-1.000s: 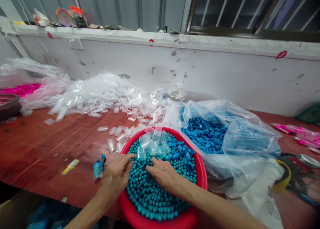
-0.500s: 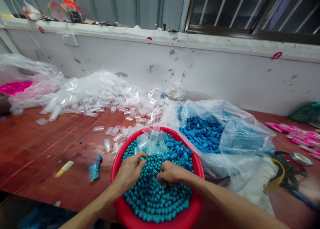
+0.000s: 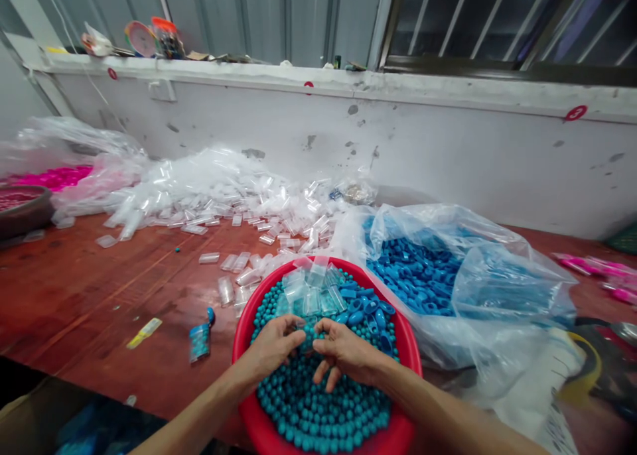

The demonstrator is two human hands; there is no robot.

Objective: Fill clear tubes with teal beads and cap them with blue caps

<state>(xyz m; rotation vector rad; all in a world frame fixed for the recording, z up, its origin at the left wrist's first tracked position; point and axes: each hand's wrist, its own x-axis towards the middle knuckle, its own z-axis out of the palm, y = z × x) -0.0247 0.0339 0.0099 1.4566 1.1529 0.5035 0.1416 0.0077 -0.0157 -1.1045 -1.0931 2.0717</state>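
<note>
A red basin (image 3: pixel 414 349) in front of me is filled with teal beads (image 3: pixel 323 408). Clear plastic containers (image 3: pixel 311 286) and blue caps (image 3: pixel 365 309) lie on the beads at its far side. My left hand (image 3: pixel 273 342) and my right hand (image 3: pixel 343 352) meet over the middle of the basin. Thumbs and fingertips pinch a small clear container (image 3: pixel 309 339) with teal beads showing in it, partly hidden by the fingers. The lower fingers of my right hand hang loose and apart.
A filled container with a blue cap (image 3: pixel 200 341) and a yellow-and-white strip (image 3: pixel 144 333) lie left on the red table (image 3: pixel 99 296). Clear containers (image 3: pixel 219 196) are heaped behind. A bag of blue caps (image 3: pixel 418 276) stands right; a bowl (image 3: pixel 44 213) is far left.
My right hand has risen from the beads and come over to my left hand, bringing the clear container between both. The view has shifted slightly left.
</note>
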